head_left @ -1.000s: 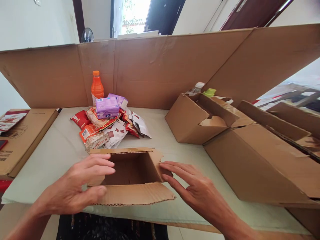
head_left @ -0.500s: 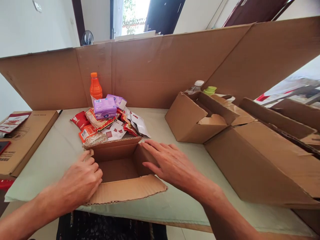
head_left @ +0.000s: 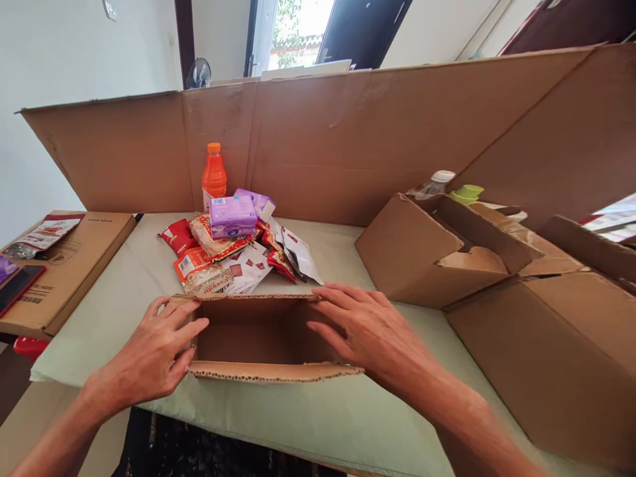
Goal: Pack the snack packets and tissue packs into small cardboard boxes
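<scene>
A small cardboard box (head_left: pixel 275 372) with its top open stands before me, and no contents show inside it. My left hand (head_left: pixel 158 348) grips its left end, the thumb by the front corner and the fingers over the edge. At the right end, my right hand (head_left: pixel 355 321) holds the wall, with the thumb on the inner side and the other fingers over the far corner. Behind the box lies a pile with purple tissue packs (head_left: pixel 232 217), an orange food packet (head_left: pixel 201 268), a red packet (head_left: pixel 177 237) and white packets (head_left: pixel 246 268). An orange bottle (head_left: pixel 214 173) stands behind them.
A tall cardboard sheet (head_left: pixel 318 142) screens the table's back. On the right stand larger open boxes (head_left: pixel 412 258), with a clear bottle (head_left: pixel 440 182) and a green-capped item (head_left: pixel 467 193) behind. At left, a flat carton (head_left: pixel 94 245) carries a pouch (head_left: pixel 47 235) and a phone-like object (head_left: pixel 22 288).
The box's front flap has swung up from lying outward. My left fingers have uncurled along the left end. The view has shifted left, so everything appears further right.
</scene>
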The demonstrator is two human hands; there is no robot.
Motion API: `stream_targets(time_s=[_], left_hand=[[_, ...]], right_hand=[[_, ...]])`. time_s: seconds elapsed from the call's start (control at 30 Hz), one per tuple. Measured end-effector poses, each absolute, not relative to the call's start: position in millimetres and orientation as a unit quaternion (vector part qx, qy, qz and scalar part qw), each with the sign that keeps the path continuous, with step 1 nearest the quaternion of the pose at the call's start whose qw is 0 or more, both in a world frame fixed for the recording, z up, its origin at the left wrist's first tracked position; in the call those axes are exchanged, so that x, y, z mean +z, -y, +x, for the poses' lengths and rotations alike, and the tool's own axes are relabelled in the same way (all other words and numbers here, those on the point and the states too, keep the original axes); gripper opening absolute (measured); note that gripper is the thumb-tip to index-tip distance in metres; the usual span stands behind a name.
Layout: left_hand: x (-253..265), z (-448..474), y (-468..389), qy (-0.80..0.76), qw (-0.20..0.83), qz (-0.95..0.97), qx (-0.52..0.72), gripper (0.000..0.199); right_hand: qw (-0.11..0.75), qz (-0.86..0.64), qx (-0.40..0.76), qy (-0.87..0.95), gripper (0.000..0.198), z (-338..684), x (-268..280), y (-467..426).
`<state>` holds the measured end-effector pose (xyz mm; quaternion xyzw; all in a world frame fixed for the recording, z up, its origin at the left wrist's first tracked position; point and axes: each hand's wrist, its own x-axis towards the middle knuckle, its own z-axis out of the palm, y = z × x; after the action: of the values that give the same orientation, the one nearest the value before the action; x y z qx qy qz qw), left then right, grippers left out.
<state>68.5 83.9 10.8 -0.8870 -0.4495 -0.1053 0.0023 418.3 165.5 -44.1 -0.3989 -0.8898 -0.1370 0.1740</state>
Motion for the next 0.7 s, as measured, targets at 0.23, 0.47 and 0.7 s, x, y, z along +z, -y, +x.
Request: stream_targets(time_s=[0.23,0.47,0.7], left_hand=[[20,60,-109,0.481,-0.118,-0.863,-0.097,0.046],[8,83,-116,0.503,-0.071,-0.859,-0.062,0.078],[-5,86,-108,0.485,-0.02,-0.868,-0.107,0.054]], right_hand=[[0.188,-0.391,-0.057,0.899,0.048,423,-46,-156],[0.152,-0.418,-0.136,0.885,0.045,418,-38,-141],[0.171,-0.385,-0.11,0.9,0.041,413,-51,-151]])
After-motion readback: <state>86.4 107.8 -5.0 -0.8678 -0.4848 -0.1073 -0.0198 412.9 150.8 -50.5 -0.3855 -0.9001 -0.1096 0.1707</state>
